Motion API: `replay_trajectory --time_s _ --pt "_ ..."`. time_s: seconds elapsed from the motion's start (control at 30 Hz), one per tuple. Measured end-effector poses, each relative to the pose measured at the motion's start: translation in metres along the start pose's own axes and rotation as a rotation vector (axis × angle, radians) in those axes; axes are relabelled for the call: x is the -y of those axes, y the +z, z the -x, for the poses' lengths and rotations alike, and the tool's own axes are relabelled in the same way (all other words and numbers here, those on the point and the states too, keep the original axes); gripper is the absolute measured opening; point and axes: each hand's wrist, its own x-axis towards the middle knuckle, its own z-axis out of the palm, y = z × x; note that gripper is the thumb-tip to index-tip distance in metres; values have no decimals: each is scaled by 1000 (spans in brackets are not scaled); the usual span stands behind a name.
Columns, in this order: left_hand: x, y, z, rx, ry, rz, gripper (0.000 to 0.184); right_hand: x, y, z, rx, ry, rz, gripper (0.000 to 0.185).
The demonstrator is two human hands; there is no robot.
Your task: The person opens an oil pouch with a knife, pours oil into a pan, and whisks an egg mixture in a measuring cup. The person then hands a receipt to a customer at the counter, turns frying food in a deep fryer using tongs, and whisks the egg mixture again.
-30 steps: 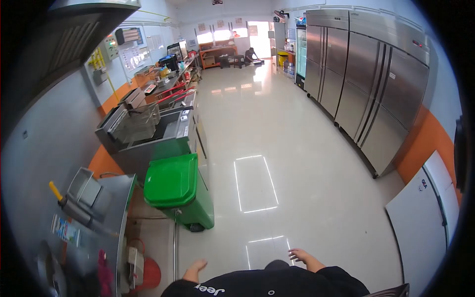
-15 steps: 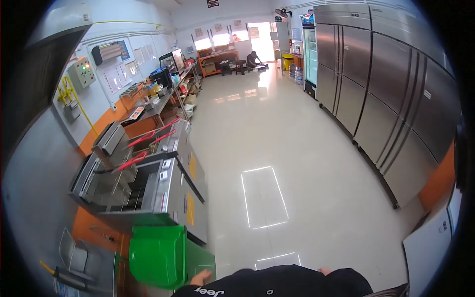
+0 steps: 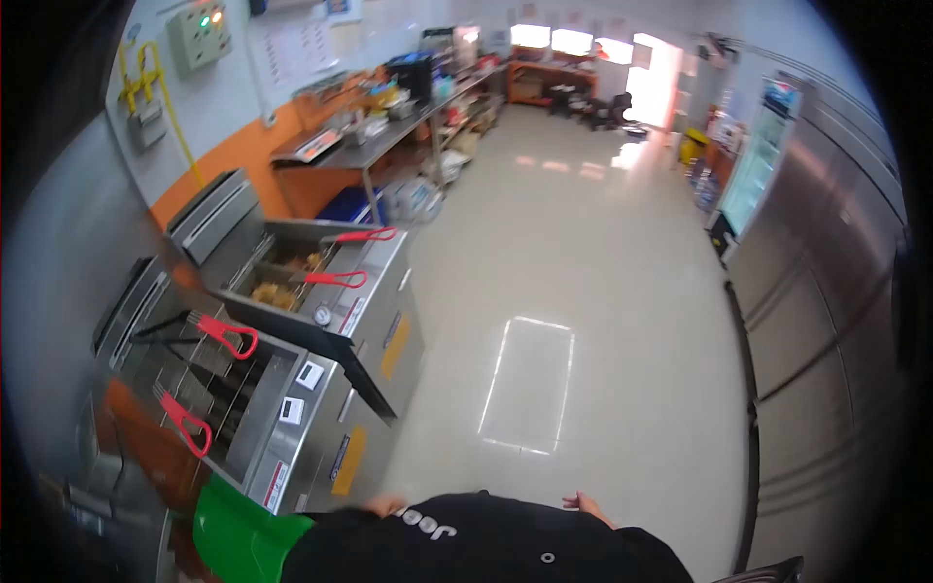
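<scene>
My left hand point(image 3: 384, 504) is low in the view beside my black top, blurred and partly hidden. It is nearest to the front of the fryers and the green bin point(image 3: 243, 530); its fingers are not clear. On the other side, my right hand point(image 3: 585, 505) hangs over the floor with its fingers apart and nothing in it. To the left stands a nearer fryer point(image 3: 326, 413) with two red-handled baskets. Beyond it, another fryer point(image 3: 384, 262) holds baskets with golden-brown food in them.
Steel fridges point(image 3: 807, 321) line the right side, with a glass-door cooler point(image 3: 753, 185) farther along. A steel worktable point(image 3: 374, 141) bearing goods runs along the left wall. Glossy floor point(image 3: 603, 253) stretches between. A person point(image 3: 617, 109) is low down near the bright doorway.
My view has moved forward and turned left, so the fryers look closer and the green bin has slid toward the bottom left. More of my right hand shows.
</scene>
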Motion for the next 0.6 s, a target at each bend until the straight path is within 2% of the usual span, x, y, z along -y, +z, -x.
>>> replay_trajectory --time_s 0.03,0.07,0.1,0.13,0.17,0.2,0.3,0.4,0.47,0.53,0.57,0.6 --pt "-18 -32 -65 140 -42 143 32 16 -4 -7 -7 28 4 38" --pt "53 -8 -143 128 -132 146 27 32 -11 -14 -13 50 -3 39" --pt "36 -34 -261 431 -517 -221 28 51 -18 -26 -25 67 -17 40" --pt "0 -64 -331 240 -466 -280 32 65 -29 -41 -37 84 -35 41" --pt "3 -78 -393 71 -401 -203 33 84 -41 -57 -56 92 -54 41" --pt "-10 -101 -451 54 -392 -135 29 103 -52 -75 -76 97 -71 42" --pt "-11 -142 -581 -179 -399 95 26 168 -92 -139 -128 108 -122 44" --pt "34 -156 -637 -301 -413 138 27 243 -139 -199 -147 125 -127 47" --pt "73 -160 -633 -208 -626 2 27 307 -171 -234 -139 144 -90 48" --pt "135 -148 -608 6 -926 -160 29 381 -197 -275 -117 148 -46 50" --pt "134 -154 -591 70 -1032 -161 33 420 -212 -296 -113 148 -21 51" --pt "165 -133 -561 -126 -1146 -90 36 461 -224 -318 -113 140 4 51"
